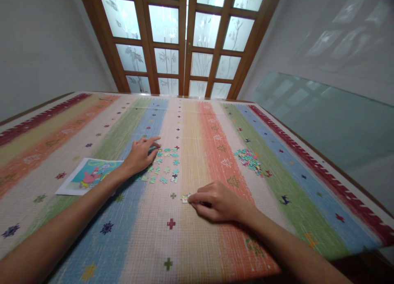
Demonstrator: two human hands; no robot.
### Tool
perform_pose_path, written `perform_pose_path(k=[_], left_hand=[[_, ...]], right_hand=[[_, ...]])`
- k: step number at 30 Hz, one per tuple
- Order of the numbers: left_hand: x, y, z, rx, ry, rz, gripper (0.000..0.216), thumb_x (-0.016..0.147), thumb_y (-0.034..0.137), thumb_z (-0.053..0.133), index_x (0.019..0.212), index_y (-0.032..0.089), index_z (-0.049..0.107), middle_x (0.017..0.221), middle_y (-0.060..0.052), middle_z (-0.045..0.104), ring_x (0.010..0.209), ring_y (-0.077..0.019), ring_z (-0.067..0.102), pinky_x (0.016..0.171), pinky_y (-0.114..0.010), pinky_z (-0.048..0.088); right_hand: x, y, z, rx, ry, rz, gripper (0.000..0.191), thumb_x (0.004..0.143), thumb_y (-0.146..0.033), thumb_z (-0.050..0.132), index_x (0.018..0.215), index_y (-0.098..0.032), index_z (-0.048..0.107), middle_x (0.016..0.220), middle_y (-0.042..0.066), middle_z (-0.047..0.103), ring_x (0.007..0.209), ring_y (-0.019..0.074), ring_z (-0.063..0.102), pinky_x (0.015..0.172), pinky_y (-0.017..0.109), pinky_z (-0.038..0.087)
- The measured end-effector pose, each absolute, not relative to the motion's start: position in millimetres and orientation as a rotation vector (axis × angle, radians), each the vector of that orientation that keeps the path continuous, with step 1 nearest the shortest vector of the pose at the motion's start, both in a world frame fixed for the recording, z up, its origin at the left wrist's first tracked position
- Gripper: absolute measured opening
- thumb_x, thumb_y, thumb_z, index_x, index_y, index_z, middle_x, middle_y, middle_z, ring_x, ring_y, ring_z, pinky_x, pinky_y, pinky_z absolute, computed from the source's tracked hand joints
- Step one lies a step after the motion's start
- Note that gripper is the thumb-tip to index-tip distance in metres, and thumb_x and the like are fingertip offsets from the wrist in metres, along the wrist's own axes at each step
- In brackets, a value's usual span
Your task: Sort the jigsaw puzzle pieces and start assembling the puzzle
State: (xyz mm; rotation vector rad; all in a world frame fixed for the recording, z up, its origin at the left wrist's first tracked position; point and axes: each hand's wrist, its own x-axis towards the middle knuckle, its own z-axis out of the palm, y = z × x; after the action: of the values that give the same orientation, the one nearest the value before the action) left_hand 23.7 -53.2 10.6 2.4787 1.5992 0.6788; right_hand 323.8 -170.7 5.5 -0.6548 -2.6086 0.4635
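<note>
Our right hand (215, 202) pinches a small puzzle piece (185, 198) flat on the striped mat (197, 243). Our left hand (142, 154) lies open over the loose teal pieces (166, 166); a careless sweep could scatter them.

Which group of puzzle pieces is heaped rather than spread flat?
The multicoloured heap on the green stripe right of the hands; the teal pieces by the left hand lie scattered singly.
</note>
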Motion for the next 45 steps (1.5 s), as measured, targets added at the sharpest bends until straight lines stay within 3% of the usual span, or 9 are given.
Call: perform_pose_path(k=[16, 22, 26, 35, 45], left_hand=[[21.2, -50.1, 6.0, 2.366, 1.56, 0.817, 0.037, 0.087, 0.023, 0.058, 0.124, 0.019, 0.061, 0.097, -0.007, 0.07, 0.095, -0.0261, 0.064, 0.091, -0.045, 0.046], [24.0, -58.0, 16.0, 2.382, 1.433, 1.054, 0.022, 0.089, 0.022, 0.056, 0.108, 0.02, 0.067, 0.095, -0.006, 0.069, 0.091, -0.0229, 0.065, 0.09, -0.04, 0.05], [25.2, -65.7, 28.6, 2.448, 1.407, 1.153, 0.024, 0.091, 0.02, 0.052, 0.109, 0.02, 0.068, 0.097, -0.005, 0.07, 0.092, -0.0217, 0.065, 0.091, -0.039, 0.051], [18.9, -47.4, 12.1, 2.536, 1.541, 0.707, 0.037, 0.096, 0.037, 0.049, 0.119, 0.018, 0.071, 0.12, -0.012, 0.071, 0.114, -0.0315, 0.059, 0.102, -0.05, 0.045], [26.8, -17.2, 17.8, 2.572, 1.563, 0.532, 0.021, 0.085, 0.033, 0.06, 0.09, 0.025, 0.079, 0.103, -0.011, 0.072, 0.101, -0.033, 0.061, 0.095, -0.052, 0.045]], right_hand=[[322.9, -170.9, 5.5, -0.67, -2.617, 0.463, 0.029, 0.098, -0.023, 0.044, 0.096, -0.016, 0.072, 0.066, 0.002, 0.067, 0.054, 0.0111, 0.054, 0.057, 0.028, 0.034], [322.3, -171.4, 6.1, -0.67, -2.598, 0.465, 0.027, 0.097, -0.022, 0.045, 0.095, -0.016, 0.072, 0.067, 0.002, 0.068, 0.054, 0.0112, 0.054, 0.056, 0.028, 0.035], [322.4, -171.5, 6.5, -0.678, -2.612, 0.479, 0.027, 0.097, -0.022, 0.045, 0.097, -0.016, 0.071, 0.068, 0.002, 0.07, 0.056, 0.0117, 0.056, 0.056, 0.027, 0.036], [322.7, -171.6, 6.8, -0.69, -2.633, 0.47, 0.026, 0.097, -0.022, 0.045, 0.097, -0.017, 0.071, 0.07, 0.002, 0.07, 0.057, 0.012, 0.057, 0.057, 0.027, 0.037], [322.4, -171.5, 6.6, -0.689, -2.603, 0.477, 0.025, 0.095, -0.022, 0.046, 0.094, -0.017, 0.071, 0.07, 0.002, 0.07, 0.057, 0.0118, 0.057, 0.057, 0.027, 0.036]])
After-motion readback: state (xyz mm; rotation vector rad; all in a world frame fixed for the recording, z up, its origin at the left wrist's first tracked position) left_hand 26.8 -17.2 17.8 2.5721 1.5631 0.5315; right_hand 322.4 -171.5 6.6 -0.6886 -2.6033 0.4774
